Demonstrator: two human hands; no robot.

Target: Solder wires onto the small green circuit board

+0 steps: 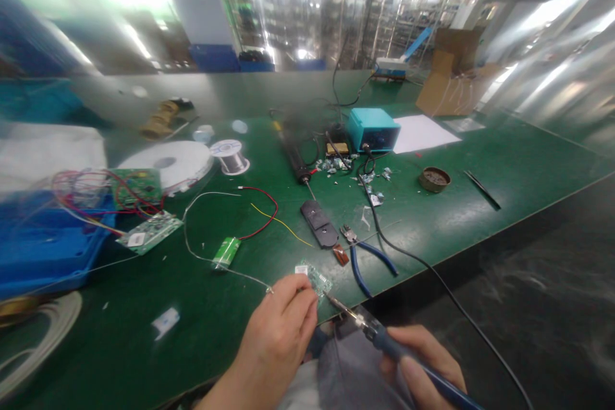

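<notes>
My left hand is closed in a pinch on a thin solder wire whose end meets a small green circuit board near the bench's front edge. My right hand grips the blue handle of a soldering iron; its metal tip touches the same small board. The iron's black cable runs back to a teal soldering station.
On the green bench lie blue-handled cutters, a black flat part, a green capacitor-like piece with red and yellow wires, circuit boards, a solder spool, a blue tray, a round tin.
</notes>
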